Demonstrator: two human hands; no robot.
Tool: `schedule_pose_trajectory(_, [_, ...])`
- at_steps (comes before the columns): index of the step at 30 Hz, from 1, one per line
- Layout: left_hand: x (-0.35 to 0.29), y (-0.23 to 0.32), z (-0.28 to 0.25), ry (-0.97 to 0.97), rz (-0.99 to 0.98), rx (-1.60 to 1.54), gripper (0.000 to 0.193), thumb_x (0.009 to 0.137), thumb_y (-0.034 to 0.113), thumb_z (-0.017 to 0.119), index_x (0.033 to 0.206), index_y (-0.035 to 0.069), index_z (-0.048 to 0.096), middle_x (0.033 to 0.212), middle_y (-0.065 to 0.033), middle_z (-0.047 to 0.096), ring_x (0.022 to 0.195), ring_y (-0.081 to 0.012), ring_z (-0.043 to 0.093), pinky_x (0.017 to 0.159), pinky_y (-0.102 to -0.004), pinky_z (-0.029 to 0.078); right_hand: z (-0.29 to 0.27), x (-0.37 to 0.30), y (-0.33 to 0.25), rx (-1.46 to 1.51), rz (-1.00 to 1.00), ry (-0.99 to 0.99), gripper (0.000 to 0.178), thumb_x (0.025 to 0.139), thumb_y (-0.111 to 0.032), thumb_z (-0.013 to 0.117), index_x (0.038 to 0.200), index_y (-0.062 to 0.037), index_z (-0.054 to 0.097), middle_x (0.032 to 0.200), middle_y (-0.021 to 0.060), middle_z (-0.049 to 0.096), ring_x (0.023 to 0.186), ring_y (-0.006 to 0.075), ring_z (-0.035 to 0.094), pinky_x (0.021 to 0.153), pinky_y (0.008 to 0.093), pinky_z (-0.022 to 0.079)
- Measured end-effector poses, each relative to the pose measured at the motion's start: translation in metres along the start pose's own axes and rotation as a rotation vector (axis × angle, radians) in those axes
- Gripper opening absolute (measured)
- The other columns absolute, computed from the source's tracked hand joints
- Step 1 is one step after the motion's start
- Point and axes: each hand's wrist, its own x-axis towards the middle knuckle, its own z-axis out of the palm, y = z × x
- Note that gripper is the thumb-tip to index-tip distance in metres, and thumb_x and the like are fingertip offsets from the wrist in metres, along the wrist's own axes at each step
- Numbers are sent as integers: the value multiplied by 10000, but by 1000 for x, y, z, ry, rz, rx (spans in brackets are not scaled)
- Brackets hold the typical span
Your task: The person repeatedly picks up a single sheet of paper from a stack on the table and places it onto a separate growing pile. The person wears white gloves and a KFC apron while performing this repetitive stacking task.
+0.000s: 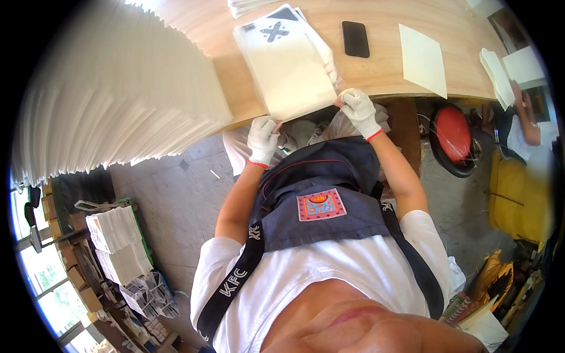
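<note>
A flat pack of cream paper (288, 70) lies on the table in front of me, in what looks like a clear plastic sleeve with a dark printed design at its far end. My left hand (264, 139), in a white glove with a red cuff and bare fingertips, is closed at the pack's near left corner. At the near right corner my right hand (358, 110), gloved the same way, pinches the edge. The pack's near edge reaches the table's front edge. Crumpled film or paper shows along its right side.
A tall mass of stacked white paper (118, 88) fills the left. A black phone (355, 39) and a cream sheet (424, 60) lie to the right on the wooden table (382, 76). Beyond are a red stool (453, 138) and another person's arm (525, 117).
</note>
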Motion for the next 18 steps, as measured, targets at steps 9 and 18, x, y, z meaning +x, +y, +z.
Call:
schedule_pose_trajectory(9, [-14,11,-8,137,-1074,-1198,151,853,103,598,937,49,484,767,-41,553,613,-134,559,554,-279,524,38,-32,-8,726,964,152,299,877,-331,536,770,-52,516,636,-9,547,488,97,471,455,252,375])
schedule_pose_trajectory(18, [93,116,-160,-205,-423,-623,194,779,102,684,909,25,562,699,16,555,636,-44,504,560,-200,412,20,5,-74,1538,754,94,223,911,-329,531,931,-107,543,606,-37,505,461,58,457,381,221,343])
